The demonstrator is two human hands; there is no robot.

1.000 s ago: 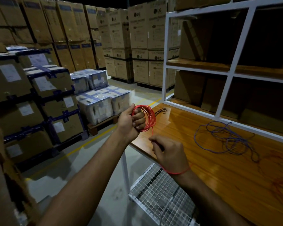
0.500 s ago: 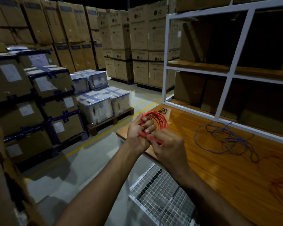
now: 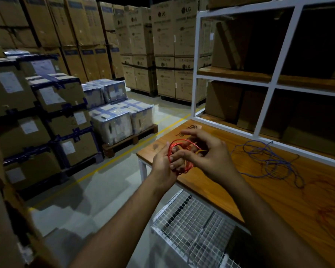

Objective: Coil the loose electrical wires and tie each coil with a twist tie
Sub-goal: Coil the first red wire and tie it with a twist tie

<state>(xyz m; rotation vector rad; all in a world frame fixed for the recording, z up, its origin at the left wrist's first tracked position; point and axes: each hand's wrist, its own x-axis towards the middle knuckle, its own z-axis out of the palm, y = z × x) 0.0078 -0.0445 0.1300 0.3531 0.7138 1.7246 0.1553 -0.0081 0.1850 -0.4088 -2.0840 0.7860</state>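
Note:
A red wire coil [image 3: 179,144] is held above the near left corner of the wooden table [image 3: 278,206]. My left hand [image 3: 162,163] grips the coil from the left, fingers through its loops. My right hand [image 3: 207,153] lies over the coil's right side, fingers spread and pinching the strands. A loose blue wire [image 3: 267,161] lies tangled on the table to the right of my hands. Small dark twist ties [image 3: 190,128] lie at the table's far left corner. Another red wire [image 3: 329,215] lies faintly visible at the right edge.
A white shelf frame [image 3: 269,84] with wooden shelves and cardboard boxes stands along the table's far side. A white wire-mesh rack [image 3: 193,227] sits below the table's front edge. Stacked cartons [image 3: 162,55] and wrapped boxes on a pallet [image 3: 124,140] fill the floor to the left.
My right hand has come up from below the coil and now covers its right side. Both hands and the coil have shifted slightly right, over the table corner.

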